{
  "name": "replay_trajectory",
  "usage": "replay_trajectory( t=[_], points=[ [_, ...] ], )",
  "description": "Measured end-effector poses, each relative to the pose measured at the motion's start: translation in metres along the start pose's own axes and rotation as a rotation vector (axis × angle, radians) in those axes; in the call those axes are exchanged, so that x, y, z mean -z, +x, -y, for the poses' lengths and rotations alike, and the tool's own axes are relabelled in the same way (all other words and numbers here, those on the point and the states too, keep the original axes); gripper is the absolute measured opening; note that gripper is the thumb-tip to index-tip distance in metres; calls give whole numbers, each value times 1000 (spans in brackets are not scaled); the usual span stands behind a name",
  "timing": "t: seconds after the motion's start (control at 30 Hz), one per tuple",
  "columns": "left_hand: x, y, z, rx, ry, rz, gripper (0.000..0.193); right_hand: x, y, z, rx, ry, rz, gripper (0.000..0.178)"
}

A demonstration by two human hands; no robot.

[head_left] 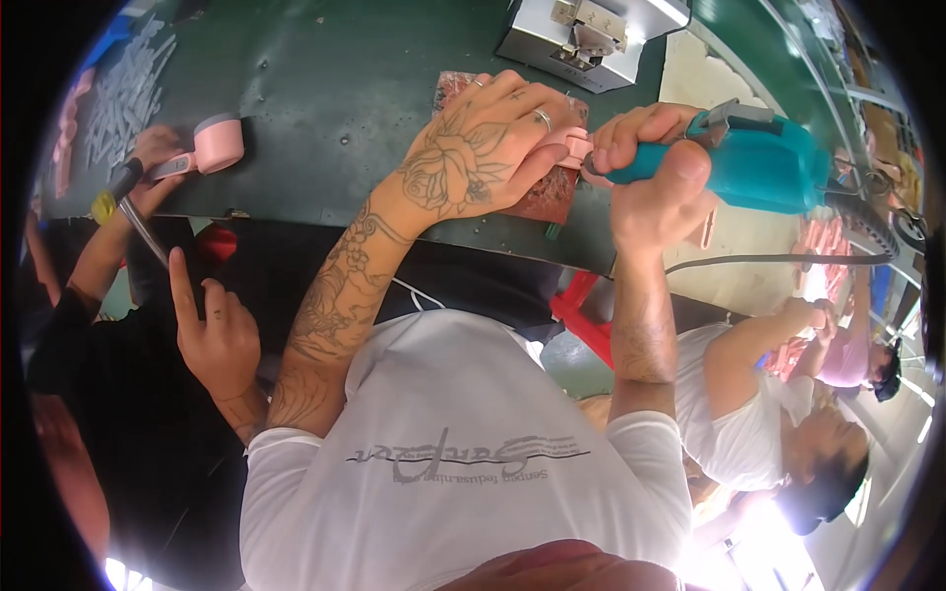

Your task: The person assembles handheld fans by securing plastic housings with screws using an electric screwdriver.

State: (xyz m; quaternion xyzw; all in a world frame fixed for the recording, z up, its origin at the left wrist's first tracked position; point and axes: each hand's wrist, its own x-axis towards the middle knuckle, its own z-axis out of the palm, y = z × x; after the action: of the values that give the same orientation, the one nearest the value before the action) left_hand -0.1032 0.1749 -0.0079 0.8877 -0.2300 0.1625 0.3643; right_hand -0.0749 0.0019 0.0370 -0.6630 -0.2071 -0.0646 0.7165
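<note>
Now pink part (575, 147) — pinched — juts rightward from left hand (483, 146); right hand (652, 197) clasps teal tool (764, 165).

The left hand (483, 143) holds a pink piece (576, 146); the right hand (665, 187) grips a teal tool (764, 163).

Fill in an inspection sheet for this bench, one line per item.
Surface: green tabletop, with a pale surface at right.
Work items: pink part above a reddish board; teal power tool. Whether its tip touches the part is hidden.
Clutter: silver metal box beyond the board; pale strips heaped at far left.
Hands: left hand has its fingers on the pink part; right hand grips the teal tool.
Cables: thick dark cord bends away from the tool's rear; thin dark cord crosses the pale surface.
Surroundings: co-worker in dark clothing at left, another in white at right.
</note>
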Motion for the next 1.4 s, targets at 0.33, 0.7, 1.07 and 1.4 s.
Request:
replay_trajectory(
  t=[0.33, 0.7, 1.07, 1.4],
  points=[
    [17, -21, -17, -162, 278, 91, 16, 9, -33, 17, -54, 156, -124, 69],
    [127, -56, 103, 100, 672, -323, 34, 32, -98, 30, -63, 264, -172, 81],
    [-88, 98, -94, -80, -91, 538, 39, 40, -107, 53, -68, 83, -215, 76],
    [-121, 100, -85, -196, 9, 455, 38, 53, -126, 58, -156, 47, -334, 89]
  ],
)
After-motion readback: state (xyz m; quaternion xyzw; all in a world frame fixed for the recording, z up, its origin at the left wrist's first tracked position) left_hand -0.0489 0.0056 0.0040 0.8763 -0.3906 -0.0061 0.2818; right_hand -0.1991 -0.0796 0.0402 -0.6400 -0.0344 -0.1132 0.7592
